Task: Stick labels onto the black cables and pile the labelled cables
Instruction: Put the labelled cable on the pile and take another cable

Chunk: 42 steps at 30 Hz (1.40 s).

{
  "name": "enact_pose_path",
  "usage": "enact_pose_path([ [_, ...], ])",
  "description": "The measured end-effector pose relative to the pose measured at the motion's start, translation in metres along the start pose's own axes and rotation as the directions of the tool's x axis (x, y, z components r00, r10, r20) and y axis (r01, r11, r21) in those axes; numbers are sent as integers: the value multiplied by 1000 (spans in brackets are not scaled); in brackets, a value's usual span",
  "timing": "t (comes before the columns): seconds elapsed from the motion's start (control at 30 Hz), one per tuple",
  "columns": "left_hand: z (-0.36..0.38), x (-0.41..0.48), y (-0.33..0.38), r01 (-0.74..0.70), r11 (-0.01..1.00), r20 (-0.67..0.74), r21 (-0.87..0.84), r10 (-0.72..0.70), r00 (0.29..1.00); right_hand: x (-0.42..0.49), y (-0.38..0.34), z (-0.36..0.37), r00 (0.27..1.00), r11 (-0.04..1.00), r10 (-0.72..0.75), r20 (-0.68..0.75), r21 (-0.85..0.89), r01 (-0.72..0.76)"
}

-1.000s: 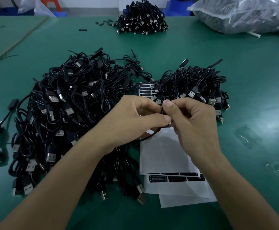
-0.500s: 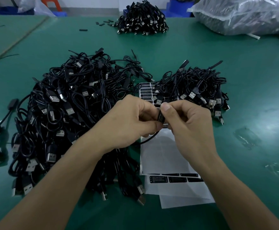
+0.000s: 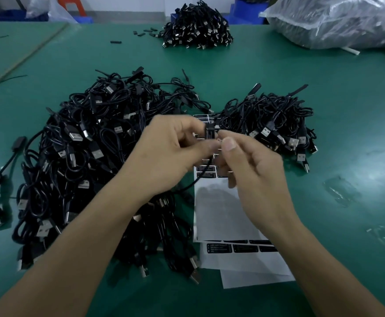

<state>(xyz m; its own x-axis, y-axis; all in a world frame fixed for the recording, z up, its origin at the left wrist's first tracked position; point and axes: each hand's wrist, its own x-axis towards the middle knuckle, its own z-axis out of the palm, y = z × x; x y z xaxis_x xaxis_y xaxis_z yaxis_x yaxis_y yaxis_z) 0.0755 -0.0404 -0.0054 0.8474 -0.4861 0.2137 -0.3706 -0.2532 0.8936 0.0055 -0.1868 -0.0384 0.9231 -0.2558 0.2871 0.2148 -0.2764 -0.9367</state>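
Here we note left hand (image 3: 171, 154) and right hand (image 3: 255, 170) both pinching one black cable (image 3: 210, 132) above the label sheet (image 3: 221, 216); print unreadable.

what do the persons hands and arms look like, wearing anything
Both are bare: no gloves, rings, watch or wristband on the left hand or right hand. The forearms show no sleeves up to the frame's edge. The right thumbnail is short and unpainted.

Three heaps of black cables sit on the worktop (image 3: 338, 92): a large heap (image 3: 91, 156), a smaller heap (image 3: 271, 120) and a far heap (image 3: 196, 26). Two hands, the left hand (image 3: 171, 156) and the right hand (image 3: 258, 175), share one cable (image 3: 210, 132). Three overlapping label sheets (image 3: 219, 216) show.
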Motion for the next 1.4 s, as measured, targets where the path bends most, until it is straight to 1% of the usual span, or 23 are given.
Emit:
enact_pose_path([
  [0.03, -2, 0, 1, -6, 999, -42, -44, 4, 999, -1, 0, 2, 996, 999, 38, 75, 1, -38],
  [0.07, -5, 1, 3, -6, 996, -88, -94, -2, 996, -2, 1, 3, 986, 997, 60, 153, -47, -53],
  [0.13, -8, 1, 6, -1, 980, -163, -201, -32, 986, -7, 4, 9, 965, 981, 56, 256, -196, -5],
  [0.17, -10, 2, 8, -2, 964, -183, -268, -49, 982, -9, 5, 13, 960, 974, 26, 280, -222, 39],
  [0.27, -13, 2, 13, -1, 885, -171, -465, -88, 981, -15, 8, 23, 954, 978, -54, 295, -177, 110],
  [0.37, -16, 2, 15, 24, 810, -177, -587, -157, 972, -17, 8, 27, 960, 992, -67, 274, -88, 94],
  [0.43, -21, 3, 13, 40, 794, -255, -607, -242, 936, -17, 4, 25, 957, 997, -55, 286, -38, 69],
  [0.5, -27, 4, 10, 43, 784, -368, -619, -338, 866, -15, 0, 20, 953, 998, -55, 296, 25, 50],
  [0.57, -32, 5, 8, 38, 774, -454, -632, -409, 792, -12, -5, 12, 966, 995, -47, 254, 96, 23],
  [0.6, -33, 5, 7, 39, 770, -472, -637, -429, 770, -9, -8, 7, 977, 994, -44, 209, 111, 21],
  [0.67, -32, 6, 7, 67, 753, -448, -655, -458, 768, 1, -11, -4, 996, 996, -45, 78, 85, 38],
  [0.73, -31, 7, 7, 125, 745, -395, -655, -478, 784, 15, -13, -19, 996, 999, -42, -84, -11, 41],
  [0.8, -30, 8, 5, 182, 787, -371, -589, -464, 805, 34, -15, -36, 969, 986, -64, -240, -167, 23],
  [0.87, -29, 8, 1, 216, 864, -384, -454, -409, 828, 55, -20, -53, 930, 942, -111, -350, -336, -14],
  [0.93, -29, 7, -5, 231, 946, -412, -230, -309, 857, 76, -26, -66, 903, 888, -137, -407, -455, -70],
  [1.0, -28, 6, -9, 225, 974, -369, 30, -198, 908, 97, -27, -75, 890, 861, -131, -436, -495, -116],
  [1.07, -25, 4, -12, 230, 948, -284, 218, -163, 945, 114, -23, -82, 888, 837, -85, -452, -516, -183],
  [1.13, -22, 2, -13, 238, 897, -233, 373, -158, 960, 124, -19, -85, 896, 796, 1, -444, -542, -270],
  [1.2, -21, 0, -13, 249, 837, -222, 488, -157, 962, 123, -17, -84, 905, 764, 78, -418, -559, -324],
  [1.23, -21, -1, -13, 255, 800, -235, 543, -146, 961, 119, -16, -82, 910, 741, 86, -406, -584, -331],
  [1.3, -22, -3, -12, 269, 702, -289, 659, -94, 953, 104, -13, -74, 933, 685, 17, -360, -675, -273],
  [1.33, -24, -3, -13, 270, 652, -314, 708, -52, 948, 95, -12, -69, 940, 661, -60, -335, -719, -214],
  [1.4, -26, -3, -16, 269, 578, -331, 770, 2, 944, 73, -8, -53, 930, 639, -223, -293, -764, -87],
])
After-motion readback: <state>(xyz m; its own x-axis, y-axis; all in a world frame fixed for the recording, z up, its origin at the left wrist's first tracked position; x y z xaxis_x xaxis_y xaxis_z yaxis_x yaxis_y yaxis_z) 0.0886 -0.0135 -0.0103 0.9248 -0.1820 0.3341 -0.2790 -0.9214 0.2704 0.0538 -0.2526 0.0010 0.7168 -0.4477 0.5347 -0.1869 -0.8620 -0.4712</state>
